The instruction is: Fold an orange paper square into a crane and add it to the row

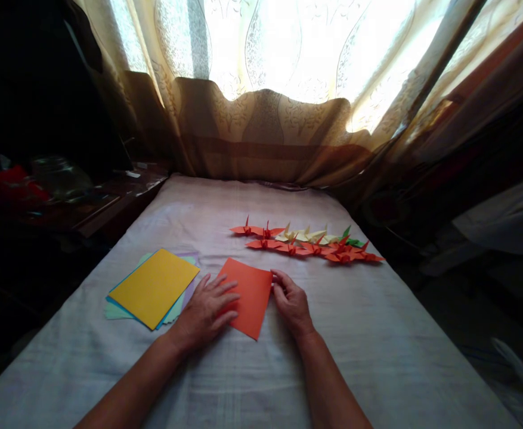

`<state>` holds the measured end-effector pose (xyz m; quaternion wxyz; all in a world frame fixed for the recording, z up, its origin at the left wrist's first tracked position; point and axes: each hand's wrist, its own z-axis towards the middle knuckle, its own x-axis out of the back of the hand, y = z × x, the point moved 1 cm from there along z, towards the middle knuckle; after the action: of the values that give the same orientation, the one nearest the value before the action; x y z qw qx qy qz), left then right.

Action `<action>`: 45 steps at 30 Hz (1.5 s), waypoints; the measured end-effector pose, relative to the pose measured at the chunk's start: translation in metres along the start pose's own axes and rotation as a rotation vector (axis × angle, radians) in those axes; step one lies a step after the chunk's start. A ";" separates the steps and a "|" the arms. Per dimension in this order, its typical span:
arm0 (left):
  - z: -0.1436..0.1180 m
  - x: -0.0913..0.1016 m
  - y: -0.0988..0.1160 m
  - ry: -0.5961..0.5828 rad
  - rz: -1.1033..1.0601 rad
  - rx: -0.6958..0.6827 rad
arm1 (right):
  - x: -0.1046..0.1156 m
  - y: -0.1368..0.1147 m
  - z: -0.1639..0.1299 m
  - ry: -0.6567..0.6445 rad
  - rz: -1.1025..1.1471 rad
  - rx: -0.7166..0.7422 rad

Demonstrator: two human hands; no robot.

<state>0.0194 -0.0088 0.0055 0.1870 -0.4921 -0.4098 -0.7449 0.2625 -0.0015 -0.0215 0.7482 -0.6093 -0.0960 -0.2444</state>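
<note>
Cloth (333, 333) is covering the tabletop, and a stack of coloured paper (154, 287), yellow sheet on top, is lying at the left. Folded paper cranes (308, 242) are sitting in rows further back. An orange paper square (251, 295) is lying between the hands — the left hand (206, 310) is pressing flat on it, fingers spread, while the right hand (291, 302) is pinching its right edge.

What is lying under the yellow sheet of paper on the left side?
Under the yellow sheet lies a stack of paper: blue, pale green and lilac edges stick out. The sheet count and anything fully covered cannot be seen. The left hand rests beside it on the orange sheet.
</note>
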 end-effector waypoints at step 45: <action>-0.018 -0.038 0.023 0.105 0.267 -0.136 | -0.006 -0.021 -0.013 -0.151 -0.596 0.170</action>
<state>0.0423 -0.0415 -0.0217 0.2717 -0.5143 -0.2792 -0.7640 0.2452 -0.0151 -0.0093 0.6827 -0.5061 -0.3455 -0.3980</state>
